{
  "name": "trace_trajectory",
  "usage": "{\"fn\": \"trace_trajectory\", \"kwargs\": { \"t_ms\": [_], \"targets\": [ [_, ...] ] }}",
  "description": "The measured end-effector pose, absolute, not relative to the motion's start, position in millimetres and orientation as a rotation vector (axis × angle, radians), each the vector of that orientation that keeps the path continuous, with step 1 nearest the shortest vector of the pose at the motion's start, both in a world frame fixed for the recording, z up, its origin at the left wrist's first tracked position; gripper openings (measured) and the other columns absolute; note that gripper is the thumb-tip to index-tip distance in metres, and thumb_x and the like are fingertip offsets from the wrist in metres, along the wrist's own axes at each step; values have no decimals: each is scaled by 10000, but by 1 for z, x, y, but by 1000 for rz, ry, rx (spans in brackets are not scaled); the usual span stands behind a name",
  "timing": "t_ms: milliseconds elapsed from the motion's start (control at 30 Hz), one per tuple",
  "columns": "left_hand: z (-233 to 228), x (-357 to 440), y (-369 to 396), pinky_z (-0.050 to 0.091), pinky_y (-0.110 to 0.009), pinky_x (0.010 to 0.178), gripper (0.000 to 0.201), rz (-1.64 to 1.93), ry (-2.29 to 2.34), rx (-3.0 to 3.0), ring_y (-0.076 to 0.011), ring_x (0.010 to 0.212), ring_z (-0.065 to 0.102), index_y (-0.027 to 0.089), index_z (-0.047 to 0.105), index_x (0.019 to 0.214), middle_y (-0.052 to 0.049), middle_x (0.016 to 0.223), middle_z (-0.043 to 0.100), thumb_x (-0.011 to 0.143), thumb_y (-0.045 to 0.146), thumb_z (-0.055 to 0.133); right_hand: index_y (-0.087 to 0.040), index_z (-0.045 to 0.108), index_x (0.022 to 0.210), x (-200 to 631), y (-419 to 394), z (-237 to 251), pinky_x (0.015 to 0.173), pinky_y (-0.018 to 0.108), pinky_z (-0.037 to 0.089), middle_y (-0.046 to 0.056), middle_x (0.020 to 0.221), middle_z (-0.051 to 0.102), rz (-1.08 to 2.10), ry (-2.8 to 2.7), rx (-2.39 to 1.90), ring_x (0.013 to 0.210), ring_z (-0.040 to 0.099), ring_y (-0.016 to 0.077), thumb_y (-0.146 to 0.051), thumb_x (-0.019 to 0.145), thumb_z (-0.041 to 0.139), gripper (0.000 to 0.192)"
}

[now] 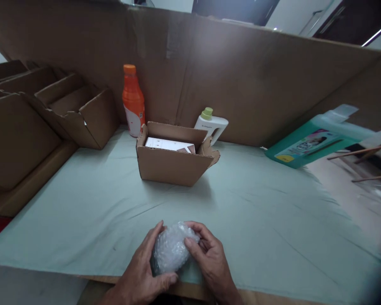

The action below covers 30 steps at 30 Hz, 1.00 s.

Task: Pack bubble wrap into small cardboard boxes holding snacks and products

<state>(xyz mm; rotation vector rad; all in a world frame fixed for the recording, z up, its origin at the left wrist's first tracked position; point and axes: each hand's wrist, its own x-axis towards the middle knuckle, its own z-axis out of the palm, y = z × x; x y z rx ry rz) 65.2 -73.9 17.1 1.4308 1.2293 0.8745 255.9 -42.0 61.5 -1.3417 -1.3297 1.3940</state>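
Note:
A rounded bundle of clear bubble wrap (pixel 171 250) is held between my two hands at the table's front edge; what lies inside it, if anything, cannot be made out. My left hand (pixel 142 264) cups its left side, thumb low and fingers along the far side. On the right, my right hand (pixel 209 254) pinches the wrap with thumb and forefinger. Beyond them stands an open cardboard box (pixel 171 166), with a white printed carton (pixel 169 145) inside, its top showing above the box's front wall.
An orange bottle (pixel 133 101) and a white jug with a green cap (pixel 212 123) stand behind the box. A large green jug (pixel 314 137) is at the right edge. Cardboard bins (pixel 95 114) line the left, and a tall cardboard wall (pixel 241 76) closes the back.

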Motion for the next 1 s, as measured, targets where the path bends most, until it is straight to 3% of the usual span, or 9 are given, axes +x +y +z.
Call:
{"fn": "trace_trajectory", "kwargs": {
  "t_ms": [100,233,300,367,467,600,733,867,1000],
  "targets": [
    [29,66,-66,483,-279,712,367,737,1095,1356,-189,782,579,155,658,1091,-66,921,658,848,424,606,-214,667,1168,267,-35,62,798,312,584,88,1052,741,1430,-1427,-1313,914,710,216,-394,850,691,366],
    [45,64,-54,378,-234,620,284,651,935,1265,-128,678,438,153,615,860,-6,767,540,843,436,591,-291,483,1482,285,-21,75,890,372,577,131,1463,561,1426,-1727,-1210,1151,656,264,-403,737,828,828],
    [48,62,-49,359,-228,612,266,618,887,1246,-119,672,422,154,614,852,7,749,520,828,419,610,-295,561,1426,288,-13,85,853,353,586,103,1367,637,1463,-1885,-1126,1076,680,247,-413,755,823,730],
    [51,60,-42,338,-222,576,276,577,867,1226,-109,635,409,152,625,844,18,708,509,824,427,617,-267,696,1247,288,-3,98,781,310,589,49,1081,742,1500,-2007,-1069,909,699,208,-405,802,785,474],
    [68,48,-25,430,-238,598,381,571,886,1389,-148,680,539,176,691,973,-18,810,635,805,517,675,-242,752,1019,293,15,126,653,259,567,1,837,726,1452,-2077,-1108,729,665,167,-395,827,760,245],
    [120,30,22,534,-413,952,615,971,1073,1995,-296,1156,625,275,552,1396,-108,1316,636,847,510,698,-261,716,1049,309,60,174,553,259,553,0,797,704,1064,-1817,-1149,629,643,152,-440,814,779,302],
    [153,35,88,394,-535,1127,555,1270,1360,2588,-344,1367,490,168,506,1422,-154,1389,587,910,343,629,-227,667,1102,316,126,204,572,275,536,1,835,678,584,-1711,-1159,651,635,146,-502,832,738,391],
    [144,45,131,456,-521,1009,217,1029,1522,2864,-274,951,675,121,684,1059,-106,940,721,937,211,529,-189,714,955,312,175,207,623,286,470,10,749,652,8,-2169,-1490,694,625,169,-445,826,723,287],
    [132,44,135,472,-429,862,210,980,1509,2933,-213,742,627,156,682,893,-49,772,687,965,215,495,-183,685,705,294,197,213,603,267,425,8,594,581,-222,-2560,-1565,671,640,188,-367,764,782,216]
  ]
}}
